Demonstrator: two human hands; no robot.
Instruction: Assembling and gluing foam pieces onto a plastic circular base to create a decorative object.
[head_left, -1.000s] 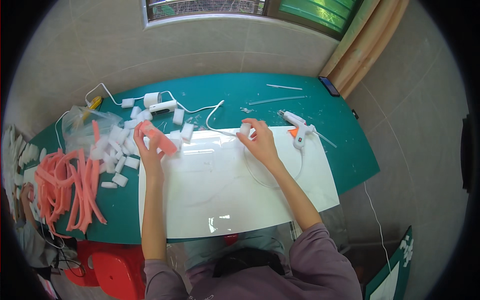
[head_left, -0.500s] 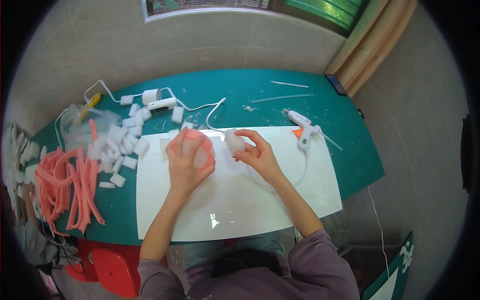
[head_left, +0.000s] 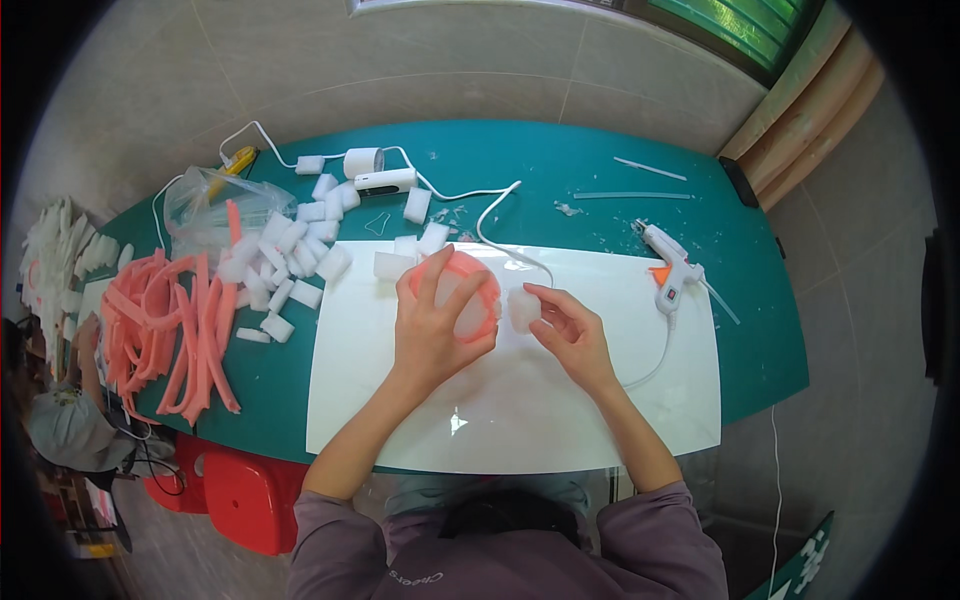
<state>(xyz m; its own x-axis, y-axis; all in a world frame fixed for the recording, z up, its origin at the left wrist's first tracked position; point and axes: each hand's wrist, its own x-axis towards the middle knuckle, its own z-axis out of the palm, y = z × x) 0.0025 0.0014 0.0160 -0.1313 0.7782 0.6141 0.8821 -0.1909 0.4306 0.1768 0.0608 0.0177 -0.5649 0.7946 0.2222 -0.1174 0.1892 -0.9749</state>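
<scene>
Fingers first: the left hand point(head_left: 432, 335) has its fingers spread and curled over a pink foam ring point(head_left: 455, 292), cupping it from above with the thumb hooked round the near edge; the right hand point(head_left: 572, 335) pinches a small white foam block point(head_left: 522, 308) between thumb and the first fingers, held right up against the ring's right side, touching or as good as.

What's changed: a second ago the hands were apart up at the far edge of the white sheet point(head_left: 520, 400), the left one lifting the pink piece over by the loose blocks, the right one out near the glue gun point(head_left: 668, 272); now both have come in together to the middle of the sheet's far half, so I'd say the picking-up part is over and the block is being fitted to the ring.

Everything relative to that sheet; the glue gun lies on its far right corner, white body with an orange trigger bit, cord looping back across the sheet; off its left edge sits a heap of white foam blocks point(head_left: 290, 250), chunky and matte, and further left a tangle of pink foam strips point(head_left: 165, 330), long, flat and floppy; beyond its far edge there's a crumpled clear plastic bag point(head_left: 200, 205) and a white cable point(head_left: 480, 205). The sheet itself is glossy and throws glare; the teal table point(head_left: 560, 165) under it is dull by comparison.
</scene>
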